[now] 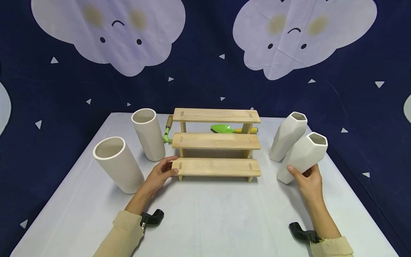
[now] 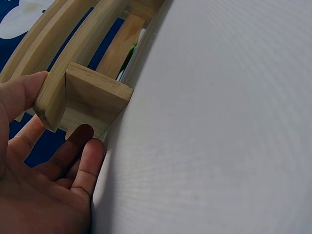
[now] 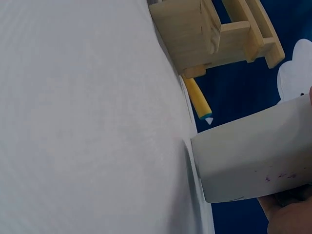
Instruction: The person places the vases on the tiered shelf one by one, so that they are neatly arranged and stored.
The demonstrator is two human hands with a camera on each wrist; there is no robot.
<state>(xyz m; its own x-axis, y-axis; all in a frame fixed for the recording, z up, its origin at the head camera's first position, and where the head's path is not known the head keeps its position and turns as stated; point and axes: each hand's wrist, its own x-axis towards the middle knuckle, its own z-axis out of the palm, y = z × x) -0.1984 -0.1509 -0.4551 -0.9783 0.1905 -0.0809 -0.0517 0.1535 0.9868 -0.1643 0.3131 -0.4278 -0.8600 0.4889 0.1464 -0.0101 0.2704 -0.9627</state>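
Right hand (image 1: 309, 180) grips the tilted white faceted ceramic vase (image 1: 303, 156) on the white table (image 1: 205, 214), while left hand (image 1: 159, 175), fingers relaxed, touches the three-tier wooden step shelf (image 1: 216, 166).

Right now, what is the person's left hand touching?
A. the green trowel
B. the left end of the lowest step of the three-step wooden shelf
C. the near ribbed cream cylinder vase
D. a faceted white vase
B: the left hand rests its fingers on the lowest step's left end of the three-step wooden shelf, clear of the vases.

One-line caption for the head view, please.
Left hand touches the wooden step shelf while right hand grips a tilted white faceted vase.
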